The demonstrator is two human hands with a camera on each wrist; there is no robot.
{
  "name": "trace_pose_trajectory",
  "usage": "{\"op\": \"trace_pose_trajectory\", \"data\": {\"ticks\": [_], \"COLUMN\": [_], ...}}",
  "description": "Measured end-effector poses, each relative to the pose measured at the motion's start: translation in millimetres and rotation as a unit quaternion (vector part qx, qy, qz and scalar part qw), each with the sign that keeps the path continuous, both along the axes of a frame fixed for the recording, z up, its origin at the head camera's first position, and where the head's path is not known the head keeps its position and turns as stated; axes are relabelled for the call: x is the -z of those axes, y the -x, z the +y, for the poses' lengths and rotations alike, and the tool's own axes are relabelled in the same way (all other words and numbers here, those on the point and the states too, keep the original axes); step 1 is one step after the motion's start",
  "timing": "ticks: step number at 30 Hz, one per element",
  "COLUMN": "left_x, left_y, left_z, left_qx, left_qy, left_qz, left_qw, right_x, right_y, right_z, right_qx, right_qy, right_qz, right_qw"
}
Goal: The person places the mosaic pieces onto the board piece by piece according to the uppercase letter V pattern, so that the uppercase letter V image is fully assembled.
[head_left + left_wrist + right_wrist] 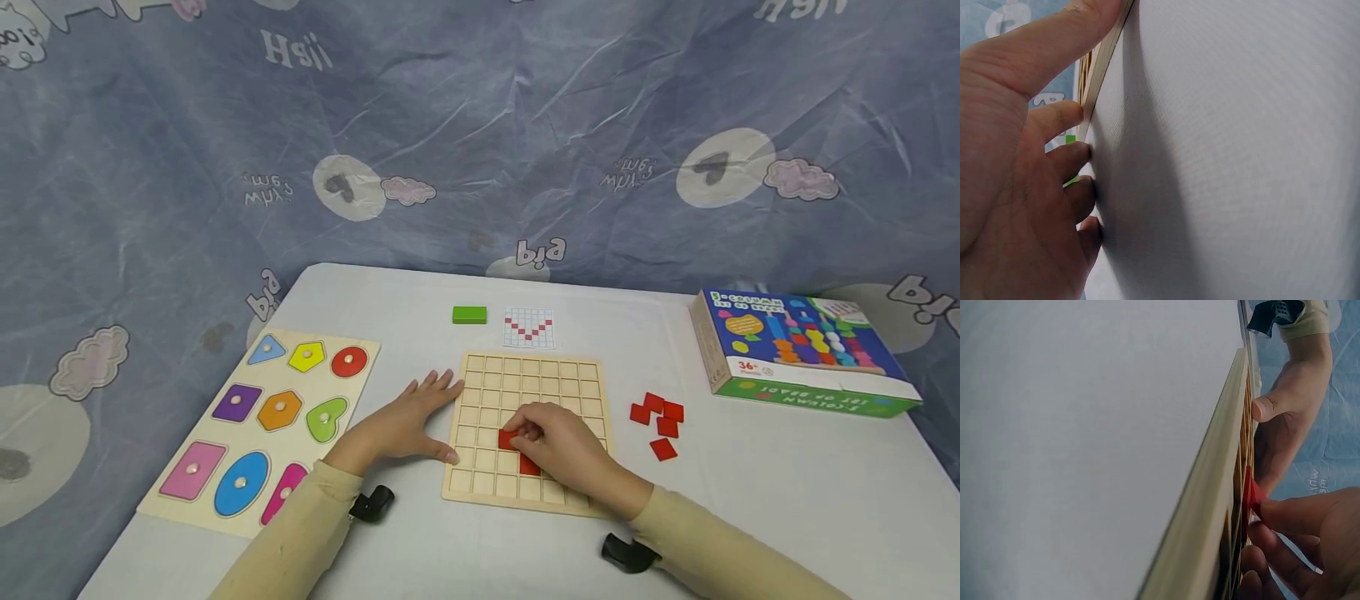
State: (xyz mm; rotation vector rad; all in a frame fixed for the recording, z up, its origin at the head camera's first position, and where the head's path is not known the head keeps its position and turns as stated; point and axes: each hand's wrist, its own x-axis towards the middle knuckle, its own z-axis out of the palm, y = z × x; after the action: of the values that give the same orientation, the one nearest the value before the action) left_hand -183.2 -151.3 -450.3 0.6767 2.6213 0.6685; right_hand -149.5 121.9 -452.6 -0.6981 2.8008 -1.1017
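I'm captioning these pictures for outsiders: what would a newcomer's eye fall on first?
Probably the right hand, pinching a red tile at the wooden grid board in the middle, with the left hand at that board's left edge. Next come the colourful puzzle board on the left and the blue-and-green box on the right.

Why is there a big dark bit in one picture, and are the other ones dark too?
Left wrist view: that's a shadow, running down the white table beside the left hand; right wrist view: dimmer overall, so the same table looks grey; head view: brighter, with pale shiny streaks on the creased blue backdrop.
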Motion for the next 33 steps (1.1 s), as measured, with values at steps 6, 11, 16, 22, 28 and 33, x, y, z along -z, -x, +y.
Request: {"op": "trace_pose_trajectory", "data": {"ticks": [6, 11, 16, 22, 28, 33], "left_x": [0.4, -0.5, -1.7, -1.5, -0.6, -1.0], "left_y": [0.2, -0.1, -0.7, -0.9, -0.8, -0.7], "left_z": [0.3, 0.5, 0.8, 0.9, 0.9, 0.8], "left_qx": [-0.004, 0.000, 0.000, -0.004, -0.006, -0.005], "left_qy": [0.000, -0.001, -0.003, -0.003, -0.005, -0.005], "left_qz": [-0.001, 0.000, -0.001, -0.005, -0.007, -0.005], "left_qw": [1.0000, 1.0000, 1.0000, 1.0000, 0.9999, 1.0000], "right_x": [-2.4, -2.7, -1.3, -0.8, -0.4, 0.0], "right_y": [0.0, 0.3, -0.1, -0.4, -0.2, 0.2], "right_z": [-1.9, -2.6, -2.8, -2.9, -2.7, -1.4], "right_qx": [0.005, 0.006, 0.005, -0.002, -0.004, -0.009], "right_qy": [-0.020, -0.031, -0.040, -0.045, -0.049, -0.044], "right_qz": [0.009, 0.015, 0.018, 0.021, 0.022, 0.017], "right_qw": [0.9997, 0.9994, 0.9990, 0.9988, 0.9986, 0.9989]}}
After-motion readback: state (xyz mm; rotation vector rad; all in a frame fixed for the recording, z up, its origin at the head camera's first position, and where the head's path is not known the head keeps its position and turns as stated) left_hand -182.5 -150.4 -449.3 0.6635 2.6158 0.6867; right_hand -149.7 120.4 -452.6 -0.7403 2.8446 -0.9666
